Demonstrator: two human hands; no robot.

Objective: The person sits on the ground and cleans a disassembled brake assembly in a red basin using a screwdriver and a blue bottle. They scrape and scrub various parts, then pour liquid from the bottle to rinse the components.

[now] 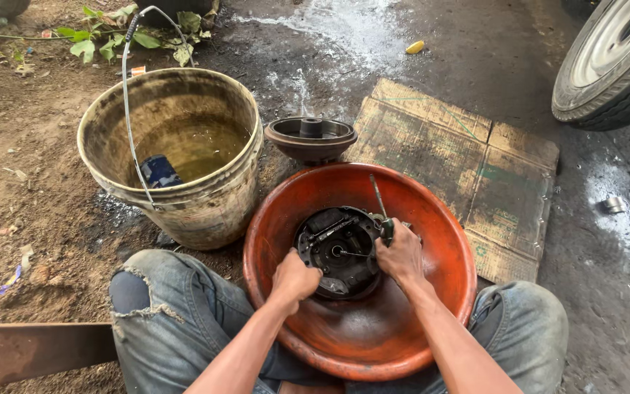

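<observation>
Head view: left hand (294, 279) clamps the black brake plate (338, 252) low in the orange basin (359, 335); right hand (400, 255) fists a screwdriver (380, 208) just beyond. The blade could slip off greasy metal toward the gripping fingers.

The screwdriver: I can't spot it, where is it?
In the head view, the screwdriver stands in the right hand, over the round black brake plate inside the orange basin.
</observation>
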